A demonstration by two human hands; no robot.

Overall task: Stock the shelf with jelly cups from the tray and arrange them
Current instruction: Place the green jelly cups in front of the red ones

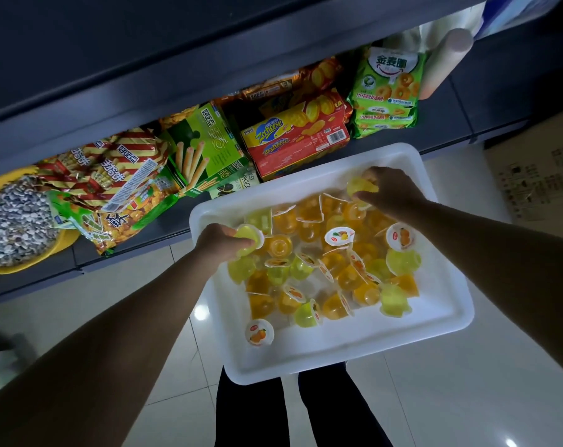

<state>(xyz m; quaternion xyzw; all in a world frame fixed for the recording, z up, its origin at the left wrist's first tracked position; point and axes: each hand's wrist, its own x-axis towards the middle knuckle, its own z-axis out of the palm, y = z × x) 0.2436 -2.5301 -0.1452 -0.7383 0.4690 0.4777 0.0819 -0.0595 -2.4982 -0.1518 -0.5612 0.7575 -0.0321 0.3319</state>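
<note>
Gripping a yellow-green jelly cup (249, 239) in the left hand (220, 241) and another yellow cup (360, 187) in the right hand (391, 188), a stocker risks squeezing both slick cups loose over the crowded white tray (435, 330) beneath the fingers.

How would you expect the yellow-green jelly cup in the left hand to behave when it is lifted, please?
The yellow-green jelly cup looks small, so probably light. Its clear glossy wall may be slippery in the left hand. The rounded shape suggests it would roll or tip if set down carelessly.
</note>
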